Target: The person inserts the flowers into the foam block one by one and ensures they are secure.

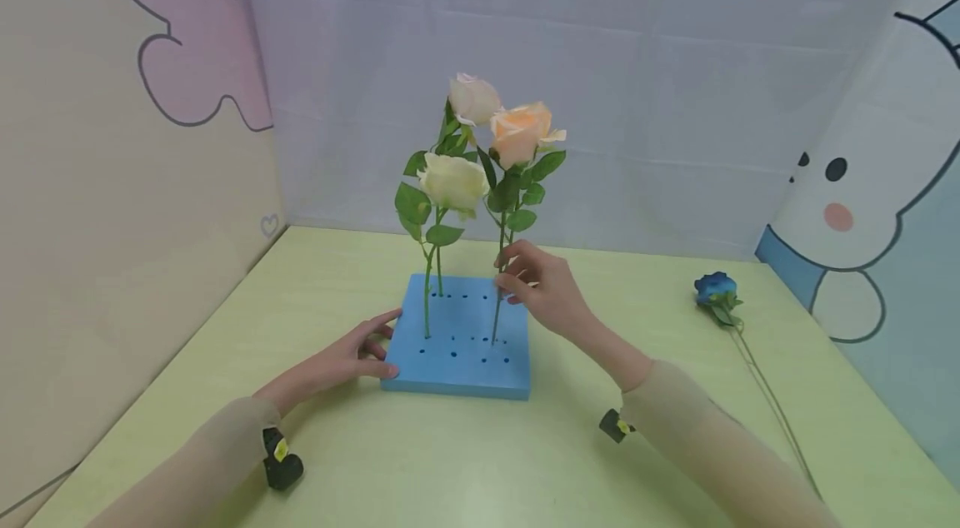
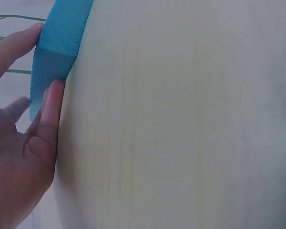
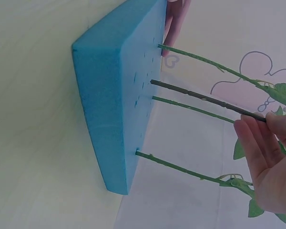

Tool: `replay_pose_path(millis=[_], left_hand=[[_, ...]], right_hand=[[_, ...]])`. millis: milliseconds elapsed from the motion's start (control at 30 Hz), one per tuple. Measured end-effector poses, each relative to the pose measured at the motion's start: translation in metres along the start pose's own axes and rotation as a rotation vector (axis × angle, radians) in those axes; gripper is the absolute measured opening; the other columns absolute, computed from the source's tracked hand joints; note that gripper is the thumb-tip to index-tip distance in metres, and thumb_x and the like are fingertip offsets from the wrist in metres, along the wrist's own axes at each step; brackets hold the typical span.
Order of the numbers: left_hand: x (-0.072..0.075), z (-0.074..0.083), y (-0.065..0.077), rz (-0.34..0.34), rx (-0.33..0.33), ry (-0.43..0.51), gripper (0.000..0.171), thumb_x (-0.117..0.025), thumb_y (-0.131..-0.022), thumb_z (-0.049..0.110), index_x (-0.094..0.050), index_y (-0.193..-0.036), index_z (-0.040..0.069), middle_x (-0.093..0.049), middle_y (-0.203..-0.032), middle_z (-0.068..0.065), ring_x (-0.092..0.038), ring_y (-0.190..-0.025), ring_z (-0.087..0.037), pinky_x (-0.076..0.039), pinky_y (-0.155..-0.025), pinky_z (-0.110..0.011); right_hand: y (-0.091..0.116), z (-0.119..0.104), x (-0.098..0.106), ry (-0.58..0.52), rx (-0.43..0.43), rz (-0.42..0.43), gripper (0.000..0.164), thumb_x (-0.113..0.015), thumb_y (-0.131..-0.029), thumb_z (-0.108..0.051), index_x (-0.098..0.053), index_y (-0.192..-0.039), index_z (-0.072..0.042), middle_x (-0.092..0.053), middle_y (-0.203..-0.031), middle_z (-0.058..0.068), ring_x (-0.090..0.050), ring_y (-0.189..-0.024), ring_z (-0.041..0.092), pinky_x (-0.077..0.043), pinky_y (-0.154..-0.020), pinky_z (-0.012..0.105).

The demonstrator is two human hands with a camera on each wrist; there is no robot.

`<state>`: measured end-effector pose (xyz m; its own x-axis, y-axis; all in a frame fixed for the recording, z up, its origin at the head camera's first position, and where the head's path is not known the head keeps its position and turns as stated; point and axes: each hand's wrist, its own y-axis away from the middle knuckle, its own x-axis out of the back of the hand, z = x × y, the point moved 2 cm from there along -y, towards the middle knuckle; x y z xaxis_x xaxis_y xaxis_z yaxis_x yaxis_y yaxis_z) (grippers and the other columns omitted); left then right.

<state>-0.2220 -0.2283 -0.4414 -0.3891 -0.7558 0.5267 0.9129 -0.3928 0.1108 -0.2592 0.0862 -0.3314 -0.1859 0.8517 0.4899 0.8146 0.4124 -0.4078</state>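
Observation:
A blue foam block (image 1: pixel 457 378) with rows of small holes lies flat on the table. My left hand (image 1: pixel 352 357) rests against its left edge, fingers fairly straight and thumb at the front corner; the left wrist view shows the fingertips touching it. My right hand (image 1: pixel 547 291) pinches a dark stem (image 3: pixel 205 98) below a peach rose (image 1: pixel 519 135). The stem's lower end meets the block's top; how deep it sits I cannot tell. A cream rose (image 1: pixel 453 181) and a pale pink rose (image 1: pixel 474 99) stand upright in the block. Another green stem (image 3: pixel 181 166) stands at its right side, its bloom not clearly visible.
On the table's right lies a blue rose (image 1: pixel 716 291) with its long stem towards the front. A pale cloth (image 1: pixel 637 95) hangs behind the table (image 1: pixel 420 461), and printed walls flank it.

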Motion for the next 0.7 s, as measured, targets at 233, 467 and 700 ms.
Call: replay_pose_path(millis=[233, 467, 700], left_hand=[[-0.001, 0.000, 0.000, 0.007, 0.008, 0.003, 0.090, -0.073, -0.087, 0.034, -0.019, -0.158, 0.022, -0.039, -0.147, -0.018, -0.050, -0.115, -0.026, -0.043, -0.095, -0.037], [-0.002, 0.001, -0.001, 0.011, -0.006, 0.002, 0.091, -0.073, -0.087, 0.032, -0.018, -0.159, 0.020, -0.039, -0.146, -0.019, -0.050, -0.114, -0.025, -0.043, -0.096, -0.038], [-0.001, 0.001, -0.001, 0.018, -0.001, 0.005, 0.091, -0.073, -0.087, 0.033, -0.018, -0.159, 0.021, -0.040, -0.146, -0.019, -0.050, -0.114, -0.025, -0.043, -0.096, -0.037]], right_hand=[[-0.009, 0.000, -0.016, 0.030, 0.047, -0.001, 0.011, -0.065, -0.095, -0.011, -0.060, -0.105, -0.010, -0.074, -0.088, 0.013, -0.072, -0.071, 0.017, -0.059, -0.065, 0.029], [-0.015, -0.001, -0.022, 0.111, 0.080, -0.004, 0.010, -0.065, -0.094, -0.010, -0.059, -0.103, -0.012, -0.075, -0.086, 0.010, -0.072, -0.066, 0.013, -0.058, -0.062, 0.027], [-0.017, 0.001, -0.027, 0.161, 0.122, -0.027, 0.011, -0.065, -0.094, -0.011, -0.060, -0.104, -0.012, -0.075, -0.084, 0.008, -0.067, -0.060, 0.007, -0.054, -0.060, 0.023]])
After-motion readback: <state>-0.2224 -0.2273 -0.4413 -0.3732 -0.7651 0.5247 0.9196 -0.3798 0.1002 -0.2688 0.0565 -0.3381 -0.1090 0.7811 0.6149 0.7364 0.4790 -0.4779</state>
